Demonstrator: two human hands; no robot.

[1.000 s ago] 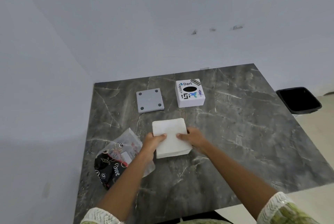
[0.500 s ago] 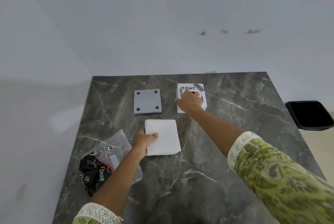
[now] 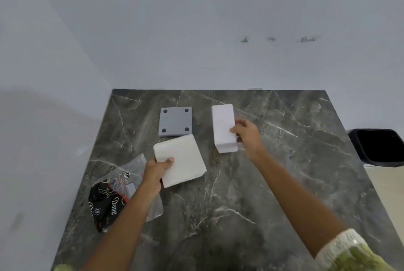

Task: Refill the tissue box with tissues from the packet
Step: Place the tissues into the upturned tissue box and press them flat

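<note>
my left hand [image 3: 159,166] grips the stack of tissues [image 3: 180,160] at its near left corner, thumb on top, and the stack looks tilted with its far edge over the front of the grey base plate [image 3: 176,121]. my right hand [image 3: 246,133] is clamped on the right side of the tissue box [image 3: 224,130], which is tipped so a plain white face shows. the box is on or just above the desk [image 3: 240,194], right of the plate; i cannot tell if it touches. the opened packet [image 3: 113,194] lies flat by my left forearm.

i judge this to be the step of turning the box over to reach its open underside. next i would need that opening facing the stack, then the tissues lined up square and slid in without buckling.

the box's printed top and its opening are out of sight, my right fingers are blurred, and whether the packet is empty is hard to make out.
</note>
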